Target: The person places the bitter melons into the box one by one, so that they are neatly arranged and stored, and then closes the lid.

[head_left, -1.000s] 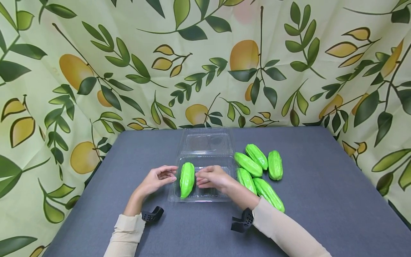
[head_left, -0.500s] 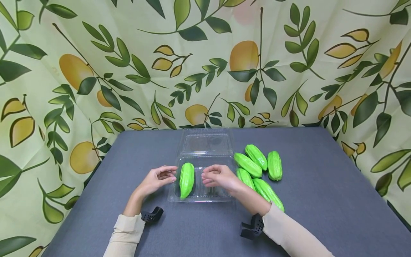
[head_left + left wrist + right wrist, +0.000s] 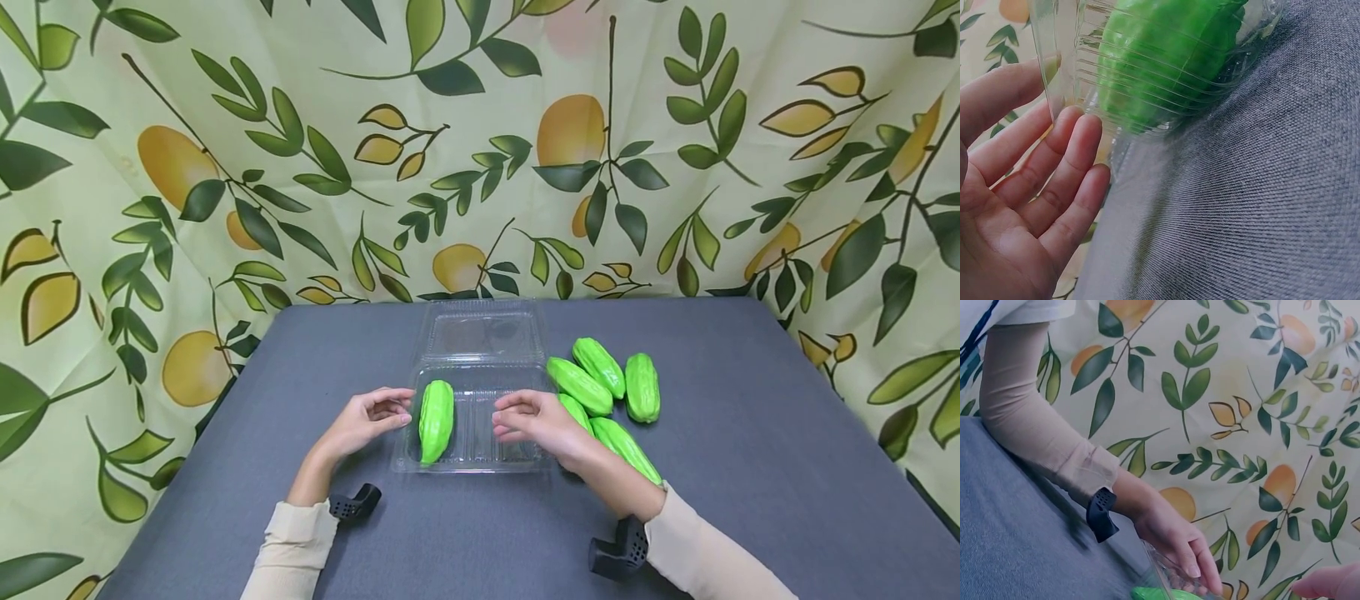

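A clear plastic clamshell box (image 3: 474, 425) lies with its lid (image 3: 483, 333) folded back. In its left side rests one ridged, bright green bitter melon (image 3: 437, 422), also showing through the box wall in the left wrist view. My left hand (image 3: 372, 412) stays at the box's left edge, its loosely bent fingertips (image 3: 1088, 131) right at the clear rim. Over the right part of the box hovers my right hand (image 3: 540, 423), fingers loosely bent with nothing in them. Only a bit of the right hand (image 3: 1329, 584) appears in the right wrist view.
Several more bitter melons (image 3: 579, 386) lie grouped to the right of the box, partly behind the right hand and forearm. Grey cloth (image 3: 735, 433) covers the table. A leaf-and-fruit patterned curtain (image 3: 480, 167) hangs along the back and sides.
My right hand has moved rightward, from beside the melon in the box to the box's right side. The left hand and that melon have stayed in place.
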`<state>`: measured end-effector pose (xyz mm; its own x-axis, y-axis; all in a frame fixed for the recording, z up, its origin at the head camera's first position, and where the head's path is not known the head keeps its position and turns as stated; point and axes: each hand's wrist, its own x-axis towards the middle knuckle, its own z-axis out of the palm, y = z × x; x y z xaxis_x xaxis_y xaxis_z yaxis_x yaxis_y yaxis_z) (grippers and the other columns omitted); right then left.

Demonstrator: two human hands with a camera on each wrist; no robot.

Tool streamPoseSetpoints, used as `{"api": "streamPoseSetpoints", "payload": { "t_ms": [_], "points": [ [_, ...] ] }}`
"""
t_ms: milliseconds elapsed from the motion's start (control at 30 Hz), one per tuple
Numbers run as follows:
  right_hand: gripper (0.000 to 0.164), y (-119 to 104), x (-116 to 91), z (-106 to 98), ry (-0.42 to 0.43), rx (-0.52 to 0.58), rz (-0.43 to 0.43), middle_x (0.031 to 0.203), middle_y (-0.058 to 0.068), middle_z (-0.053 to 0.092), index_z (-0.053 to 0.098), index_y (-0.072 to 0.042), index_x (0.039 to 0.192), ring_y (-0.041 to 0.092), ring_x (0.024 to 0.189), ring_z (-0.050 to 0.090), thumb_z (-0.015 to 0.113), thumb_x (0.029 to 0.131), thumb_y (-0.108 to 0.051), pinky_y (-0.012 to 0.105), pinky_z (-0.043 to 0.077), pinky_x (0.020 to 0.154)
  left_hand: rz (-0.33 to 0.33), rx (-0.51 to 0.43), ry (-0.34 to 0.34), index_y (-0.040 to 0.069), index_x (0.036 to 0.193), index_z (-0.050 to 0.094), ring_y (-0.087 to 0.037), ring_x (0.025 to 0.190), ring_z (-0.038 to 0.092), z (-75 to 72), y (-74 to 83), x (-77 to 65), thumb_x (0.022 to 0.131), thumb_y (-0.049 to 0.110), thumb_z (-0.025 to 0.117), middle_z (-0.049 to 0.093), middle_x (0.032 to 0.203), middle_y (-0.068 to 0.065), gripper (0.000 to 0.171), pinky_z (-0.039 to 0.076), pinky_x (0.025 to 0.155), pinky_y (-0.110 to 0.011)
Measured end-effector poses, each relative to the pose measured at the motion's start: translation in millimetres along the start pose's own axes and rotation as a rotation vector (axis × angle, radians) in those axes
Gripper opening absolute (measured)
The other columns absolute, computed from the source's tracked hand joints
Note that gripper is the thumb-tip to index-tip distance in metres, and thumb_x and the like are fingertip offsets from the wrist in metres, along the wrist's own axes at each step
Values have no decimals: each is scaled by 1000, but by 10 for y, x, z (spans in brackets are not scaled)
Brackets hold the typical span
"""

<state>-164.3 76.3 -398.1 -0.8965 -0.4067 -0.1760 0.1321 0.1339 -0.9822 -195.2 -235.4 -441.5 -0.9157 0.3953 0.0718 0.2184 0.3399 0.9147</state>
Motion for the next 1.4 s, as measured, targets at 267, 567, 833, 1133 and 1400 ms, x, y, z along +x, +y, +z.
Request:
{"api": "streamPoseSetpoints", "payload": {
  "t_ms": [267,567,833,1133,1400],
  "points": [
    [42,-18,-81,-144,50,4,-21,111,30,65,48,17,124,20,93,70,57,94,-10,33,59,86,-3,-15,-5,-10,125,57,5,89,60,-3,-2,3,88,5,67,59,122,-34,41,52,80,-13],
    [43,33,-187,-341,75,-32,-23,117,35,61,46,18,126,23,97,70,55,95,-11,33,58,88,5,-5,-5,-10,125,57,5,89,60,-1,7,1,88,6,67,59,121,-34,41,53,80,-13],
    [45,80,-304,-504,106,-55,-6,114,30,63,46,16,127,19,94,71,56,96,-13,33,58,88,9,7,6,-10,124,57,5,88,61,8,1,-12,87,6,68,60,120,-33,42,53,79,-13],
    [47,100,-435,-752,140,-87,6,112,22,65,43,16,129,9,88,69,56,96,-15,29,58,86,-8,-11,0,-9,125,57,6,89,61,4,10,-14,88,7,68,59,123,-33,42,53,80,-13],
    [49,136,-523,-910,212,-119,-2,98,4,66,44,17,128,3,85,68,61,94,-13,26,59,82,-14,-24,-1,-11,126,55,6,89,60,3,-1,-9,88,6,67,58,123,-35,43,53,80,-13]
  ]
}}
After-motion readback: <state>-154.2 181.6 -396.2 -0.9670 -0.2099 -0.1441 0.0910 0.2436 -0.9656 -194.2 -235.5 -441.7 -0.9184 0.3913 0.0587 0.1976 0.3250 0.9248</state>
